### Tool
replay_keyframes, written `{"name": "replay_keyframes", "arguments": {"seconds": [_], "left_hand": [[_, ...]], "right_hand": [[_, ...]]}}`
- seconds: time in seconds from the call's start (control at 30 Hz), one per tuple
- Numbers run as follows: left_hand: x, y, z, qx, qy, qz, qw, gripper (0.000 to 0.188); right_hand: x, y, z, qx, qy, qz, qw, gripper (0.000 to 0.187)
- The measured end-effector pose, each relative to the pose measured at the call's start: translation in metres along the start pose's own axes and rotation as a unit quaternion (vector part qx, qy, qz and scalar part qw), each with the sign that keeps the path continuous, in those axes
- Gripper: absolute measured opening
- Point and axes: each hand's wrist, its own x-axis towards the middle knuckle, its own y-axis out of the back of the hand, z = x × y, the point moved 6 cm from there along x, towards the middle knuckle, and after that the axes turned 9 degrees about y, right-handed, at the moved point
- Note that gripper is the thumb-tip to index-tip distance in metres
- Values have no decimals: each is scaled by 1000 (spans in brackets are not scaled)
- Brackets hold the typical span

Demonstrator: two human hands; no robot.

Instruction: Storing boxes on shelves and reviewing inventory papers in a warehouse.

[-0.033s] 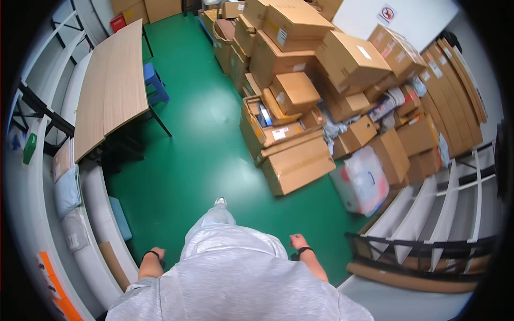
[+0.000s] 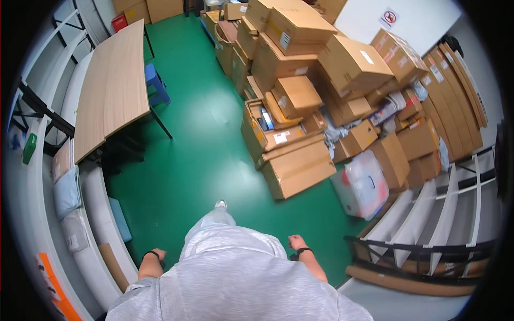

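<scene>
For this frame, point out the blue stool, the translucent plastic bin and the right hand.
Blue stool (image 2: 153,79): head view, near its seat.
Translucent plastic bin (image 2: 361,184): head view, its handled face.
Right hand (image 2: 296,242): head view, middle of the hand.

Two hands: left hand (image 2: 159,253) between seven and eight o'clock, right hand (image 2: 295,242) at five. Two wristbands (image 2: 305,250), one per wrist. One shoe (image 2: 221,204), seven; one stool (image 2: 155,81), ten; one clear bin (image 2: 361,184), three. Boxes (image 2: 299,97), one o'clock: over a dozen.
</scene>
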Motion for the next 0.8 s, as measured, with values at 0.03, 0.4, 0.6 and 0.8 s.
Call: {"name": "replay_keyframes", "arguments": {"seconds": [0.03, 0.4, 0.6, 0.8], "left_hand": [[-23, 27, 33, -33, 15, -36, 999, 54], [30, 293, 179, -285, -130, 181, 932, 37], [65, 272, 182, -274, -114, 112, 948, 31], [13, 214, 123, -142, -42, 13, 989, 55]], "right_hand": [[10, 5, -18, -6, -7, -10, 1000, 34], [114, 12, -168, 10, 54, 25, 998, 37], [162, 7, -248, 1, 54, -15, 998, 43], [257, 12, -254, 36, -1, -2, 999, 45]]}}
